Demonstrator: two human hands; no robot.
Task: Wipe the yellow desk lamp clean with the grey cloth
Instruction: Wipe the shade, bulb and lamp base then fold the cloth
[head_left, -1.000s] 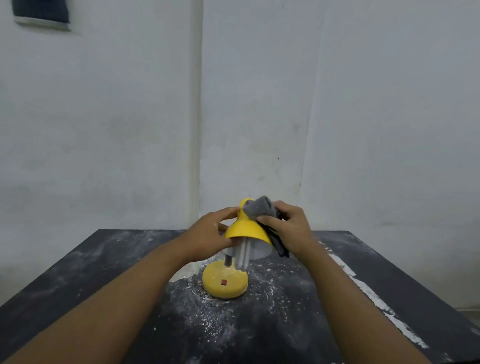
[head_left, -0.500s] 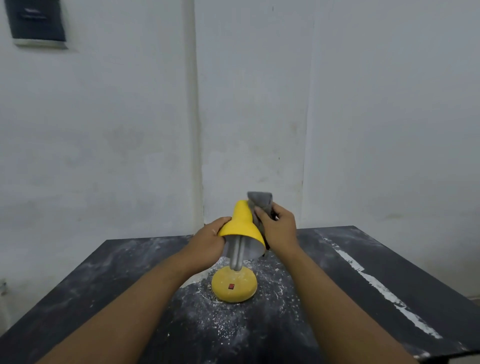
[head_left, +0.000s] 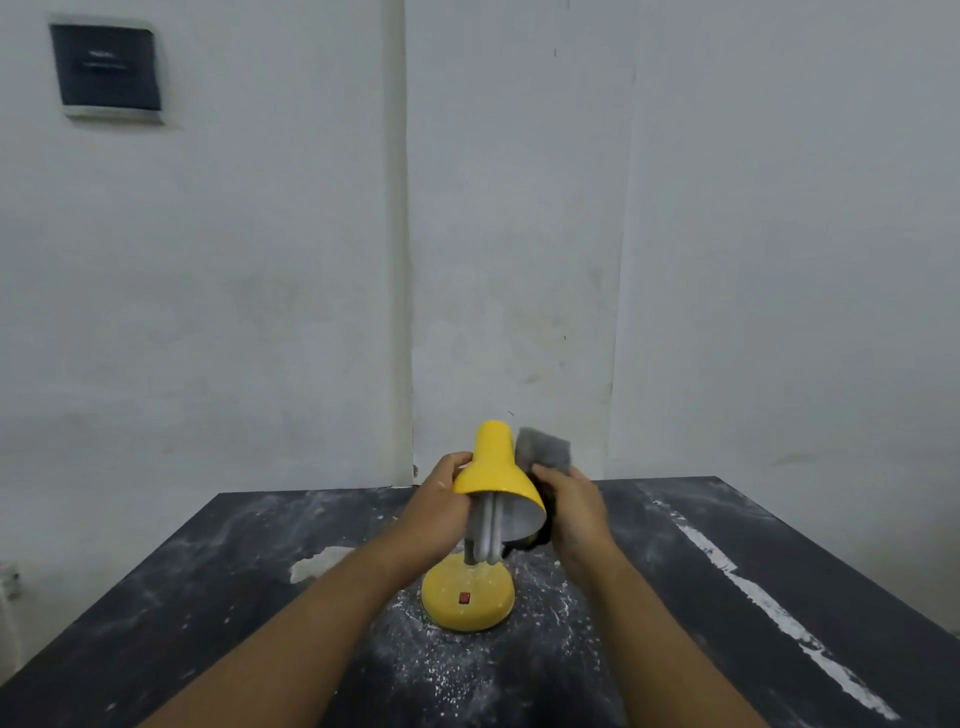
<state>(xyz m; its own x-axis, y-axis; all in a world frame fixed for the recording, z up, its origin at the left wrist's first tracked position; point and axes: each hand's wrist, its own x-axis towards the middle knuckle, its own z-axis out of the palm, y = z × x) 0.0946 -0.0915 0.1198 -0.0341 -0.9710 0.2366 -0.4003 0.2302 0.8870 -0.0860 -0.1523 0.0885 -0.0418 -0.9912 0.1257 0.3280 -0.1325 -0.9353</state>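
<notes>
Two hands on the yellow desk lamp (head_left: 496, 470) | left hand (head_left: 437, 508) fingers wrap shade's left side | right hand (head_left: 574, 512) fingers pinch grey cloth (head_left: 543, 449) against shade's right side | lamp base on dusty black table (head_left: 779, 561)

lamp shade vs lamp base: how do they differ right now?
The lamp shade is held up between the left hand and right hand; the lamp base sits on the table untouched. The shade's yellow looks clean; the base is speckled with white dust. Only the base shows a red switch. Both are yellow.
</notes>
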